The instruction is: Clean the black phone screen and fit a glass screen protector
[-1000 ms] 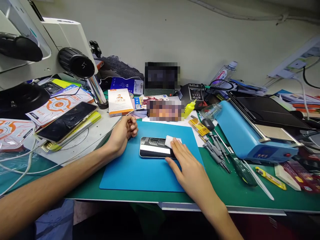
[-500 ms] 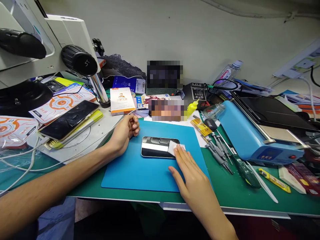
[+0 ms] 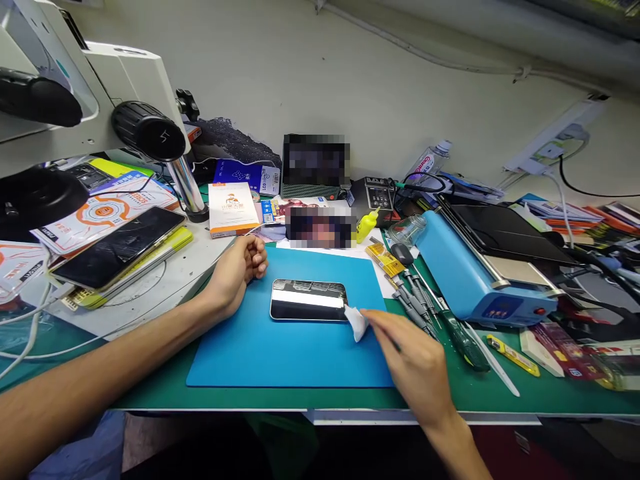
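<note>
A smartphone [image 3: 309, 301] lies face up on the blue mat [image 3: 280, 357], its glossy black screen reflecting a bright white band. My right hand [image 3: 413, 353] pinches a small white wipe [image 3: 356, 324] at the phone's right end; the wipe's tip is at or very close to the screen's edge. On the mat's left side rests my left hand [image 3: 239, 270], its fingers loosely curled in; whether anything is inside them is hidden. It stays apart from the phone.
A microscope [image 3: 145, 130] stands at left beside another phone [image 3: 120, 250] on a yellow box. To the right are several screwdrivers [image 3: 417, 297], a yellow cutter [image 3: 513, 355] and a blue heating machine [image 3: 465, 280]. A yellow bottle [image 3: 367, 225] stands behind the mat.
My right hand has gone from lying flat with the wipe on the phone's right part to pinching the wipe, lifted off toward the right. The camera view has shifted; my left hand remains curled.
</note>
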